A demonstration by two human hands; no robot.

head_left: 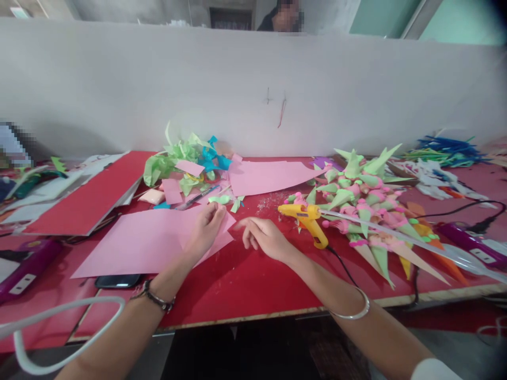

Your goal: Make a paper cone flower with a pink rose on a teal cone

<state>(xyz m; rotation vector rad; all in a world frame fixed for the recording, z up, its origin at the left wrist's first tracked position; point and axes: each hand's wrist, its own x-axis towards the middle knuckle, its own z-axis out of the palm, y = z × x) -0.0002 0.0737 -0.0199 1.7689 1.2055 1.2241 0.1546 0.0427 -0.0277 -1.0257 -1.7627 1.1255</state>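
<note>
My left hand is closed in a pinch over the right end of a large pink paper sheet. Whatever is between its fingertips is too small to make out. Just to the right, my right hand hovers over the red table, its index finger stretched left and its other fingers loosely bent, holding nothing I can see. A yellow glue gun with a long clear glue stick lies right of that hand. Beyond both hands lies another pink paper sheet.
Many green and pink paper cones are heaped at the right. Paper scraps pile up at the back. Purple power strips lie at both sides; a phone sits under the pink sheet. A grey partition stands behind, a person beyond it.
</note>
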